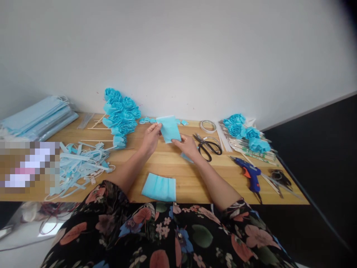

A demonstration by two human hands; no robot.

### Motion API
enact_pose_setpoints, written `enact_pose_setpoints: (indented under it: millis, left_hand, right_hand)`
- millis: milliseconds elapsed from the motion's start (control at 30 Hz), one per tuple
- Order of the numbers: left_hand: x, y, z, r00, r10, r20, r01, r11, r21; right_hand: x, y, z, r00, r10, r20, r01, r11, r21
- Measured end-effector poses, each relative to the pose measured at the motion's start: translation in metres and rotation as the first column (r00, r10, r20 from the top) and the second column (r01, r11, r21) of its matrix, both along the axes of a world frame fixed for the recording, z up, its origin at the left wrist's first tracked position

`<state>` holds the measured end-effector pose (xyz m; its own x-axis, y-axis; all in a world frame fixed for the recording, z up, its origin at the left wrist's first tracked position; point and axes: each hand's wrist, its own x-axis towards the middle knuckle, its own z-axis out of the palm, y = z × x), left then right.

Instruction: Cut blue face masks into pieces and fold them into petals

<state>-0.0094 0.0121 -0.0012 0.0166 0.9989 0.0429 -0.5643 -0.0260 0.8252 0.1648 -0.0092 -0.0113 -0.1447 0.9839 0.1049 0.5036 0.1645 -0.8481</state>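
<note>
Between my hands I hold up a blue rectangular piece of mask fabric point(169, 128) above the table. My left hand point(152, 137) pinches its left edge, and my right hand point(186, 144) pinches the lower right corner. Close to my body lies a pleated blue piece of fabric point(160, 187). A further blue scrap point(186, 158) shows partly from under my right wrist. Behind the held piece, small rolled blue pieces point(145, 120) form a row near the wall. Black-handled scissors point(208, 145) rest just right of my right hand.
Blue fabric flowers point(121, 111) stand at the back left, beside stacked masks point(41, 115). Cut strips and ear loops point(83, 163) pile up at left. To the right are a tape roll point(208, 126), more blue flowers point(245, 132) and a blue glue gun point(249, 172) near the table's edge.
</note>
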Motion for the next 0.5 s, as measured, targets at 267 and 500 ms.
enact_pose_setpoints:
  millis: [267,500]
  left_hand:
    - [0.005,0.0,-0.011,0.993,0.11,0.033,-0.108,0.992,-0.069]
    - [0.002,0.001,-0.016,0.967,0.137,-0.216,-0.141,0.99,0.0]
  right_hand:
    - [-0.018,-0.015,0.002,0.907,0.051,0.419,-0.154,0.964,0.217]
    - [-0.011,-0.015,0.01,0.973,0.216,0.085,-0.223,0.971,0.087]
